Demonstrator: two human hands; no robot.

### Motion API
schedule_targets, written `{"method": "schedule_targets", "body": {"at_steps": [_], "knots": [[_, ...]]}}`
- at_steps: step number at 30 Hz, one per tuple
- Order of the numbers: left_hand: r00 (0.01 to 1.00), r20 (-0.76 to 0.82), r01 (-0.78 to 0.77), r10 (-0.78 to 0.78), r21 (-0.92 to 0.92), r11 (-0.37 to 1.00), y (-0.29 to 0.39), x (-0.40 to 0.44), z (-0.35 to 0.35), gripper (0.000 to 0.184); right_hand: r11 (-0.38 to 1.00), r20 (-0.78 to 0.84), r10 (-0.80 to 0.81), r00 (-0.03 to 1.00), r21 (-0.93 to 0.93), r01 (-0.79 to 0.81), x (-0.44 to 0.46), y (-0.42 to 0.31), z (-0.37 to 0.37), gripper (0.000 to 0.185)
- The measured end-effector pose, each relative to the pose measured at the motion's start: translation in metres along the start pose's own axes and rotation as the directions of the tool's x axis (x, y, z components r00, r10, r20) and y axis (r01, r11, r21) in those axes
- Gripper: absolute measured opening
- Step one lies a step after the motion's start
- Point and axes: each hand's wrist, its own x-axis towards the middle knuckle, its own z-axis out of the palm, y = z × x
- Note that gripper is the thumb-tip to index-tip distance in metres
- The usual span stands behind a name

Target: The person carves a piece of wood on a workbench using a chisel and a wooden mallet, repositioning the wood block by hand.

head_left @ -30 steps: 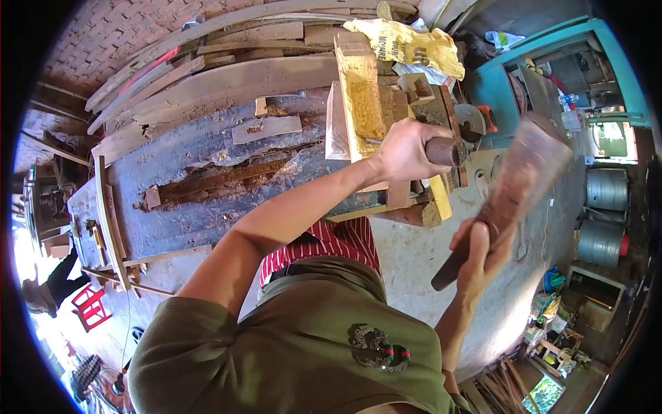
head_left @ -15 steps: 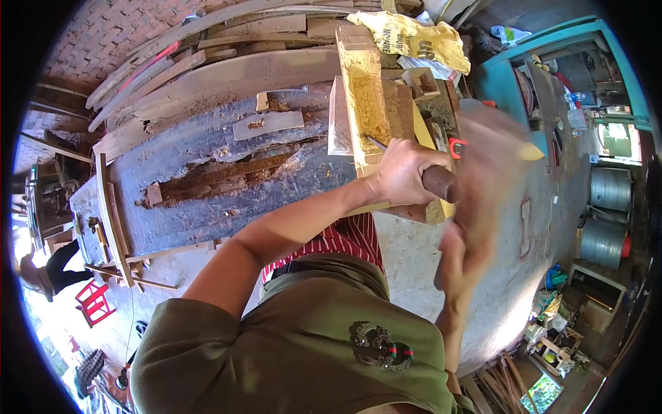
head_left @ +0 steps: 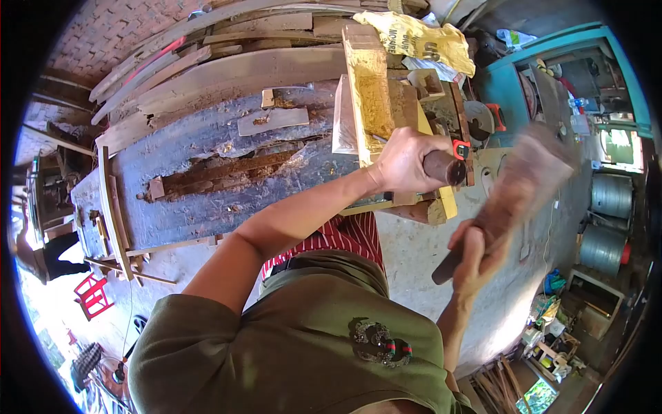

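While the mallet is clasped in the right grip, the chisel is clamped in the left grip, presumably baring its butt.

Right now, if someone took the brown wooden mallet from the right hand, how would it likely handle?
The brown wooden mallet would probably feel stiff, since it looks thick and solid. It would likely be head-heavy: its motion-blurred head looks much broader than the narrow handle in the right hand.
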Motion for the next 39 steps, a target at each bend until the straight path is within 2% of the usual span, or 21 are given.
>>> {"method": "schedule_targets", "body": {"at_steps": [1,2,5,6,8,9,11,13,16,18,21,23,25,26,29,30,31,33,34,38,39], "knots": [[1.000,0.017,0.002,-0.003,0.046,0.999,-0.002,-0.002,0.004,0.027,0.990,0.043,-0.024,0.999,-0.136,0.029,0.000,0.003,0.002,0.041],[0.996,-0.035,-0.078,0.081,0.088,0.993,-0.005,-0.004,0.010,0.030,0.970,0.079,0.235,0.969,-0.090,-0.228,-0.005,-0.001,0.001,0.047],[0.995,-0.045,-0.089,0.092,0.068,0.994,-0.006,-0.004,0.011,0.031,0.965,0.054,0.231,0.971,-0.139,-0.222,-0.006,-0.008,-0.002,0.046],[0.999,0.011,-0.046,0.046,0.062,0.997,-0.004,-0.004,0.009,0.029,0.965,0.058,0.234,0.970,-0.138,-0.225,-0.007,-0.010,-0.001,0.046],[1.000,0.024,-0.019,0.018,0.048,0.999,0.001,-0.004,0.006,0.028,0.993,-0.102,0.095,0.990,0.077,-0.087,-0.009,-0.017,0.003,0.043],[0.999,0.040,0.000,-0.001,0.034,0.999,0.003,-0.004,0.005,0.027,0.993,-0.103,0.094,0.990,0.076,-0.087,-0.006,-0.019,0.006,0.043],[0.999,0.004,-0.042,0.042,0.027,0.999,0.001,-0.004,0.007,0.027,0.965,0.078,0.214,0.974,-0.172,-0.198,0.006,-0.022,0.013,0.043],[0.996,-0.035,-0.084,0.085,0.026,0.996,-0.003,-0.002,0.009,0.027,0.971,0.077,0.190,0.979,-0.163,-0.176,0.012,-0.020,0.013,0.043],[0.992,-0.128,0.002,0.005,0.047,0.999,-0.007,0.015,0.010,0.029,0.989,0.123,0.143,0.982,-0.050,-0.137,0.015,-0.011,0.011,0.045],[0.987,-0.160,-0.002,0.005,0.020,1.000,-0.005,0.018,0.008,0.029,0.982,0.075,0.134,0.988,0.122,-0.143,0.010,-0.015,0.014,0.042],[0.989,-0.144,-0.041,0.039,-0.010,0.999,-0.002,0.010,0.008,0.028,0.991,0.030,0.098,0.995,0.090,-0.100,0.001,-0.001,0.004,0.041],[0.998,-0.045,-0.031,0.035,0.094,0.995,-0.004,-0.001,0.011,0.026,0.989,0.039,0.081,0.996,0.121,-0.086,0.000,0.000,0.001,0.041],[0.998,-0.030,-0.049,0.053,0.119,0.992,-0.003,-0.004,0.016,0.023,0.972,0.116,0.231,0.966,0.015,-0.234,-0.004,0.003,-0.003,0.052],[0.997,-0.019,-0.072,0.075,0.123,0.990,-0.003,-0.005,0.017,0.024,0.972,0.113,0.231,0.966,0.012,-0.234,-0.004,0.002,-0.004,0.052],[0.998,-0.006,-0.063,0.064,0.124,0.990,-0.003,-0.006,0.015,0.023,0.980,-0.006,0.170,0.985,0.107,-0.168,-0.010,-0.005,-0.001,0.045],[0.998,-0.025,-0.063,0.065,0.098,0.993,-0.002,-0.004,0.015,0.023,0.959,-0.010,0.129,0.992,0.255,-0.122,-0.007,-0.011,0.001,0.041],[0.997,-0.043,-0.067,0.071,0.071,0.995,-0.001,-0.003,0.015,0.022,0.959,-0.009,0.130,0.991,0.255,-0.124,-0.005,-0.007,0.003,0.041],[0.994,-0.059,-0.081,0.087,0.093,0.992,-0.005,-0.002,0.018,0.021,0.988,0.051,0.102,0.993,-0.121,-0.096,0.000,0.003,0.005,0.041],[0.992,-0.076,-0.096,0.105,0.118,0.988,-0.007,-0.001,0.020,0.021,0.957,0.040,0.206,0.978,-0.218,-0.193,0.004,-0.008,0.005,0.040],[0.996,-0.052,-0.069,0.076,0.123,0.990,-0.009,-0.002,0.020,0.022,0.977,-0.007,0.161,0.987,-0.138,-0.160,0.005,-0.001,-0.002,0.043],[0.994,-0.042,-0.092,0.097,0.103,0.990,-0.007,-0.003,0.018,0.022,0.984,0.030,0.076,0.997,-0.165,-0.070,0.005,0.003,0.000,0.043]]}}
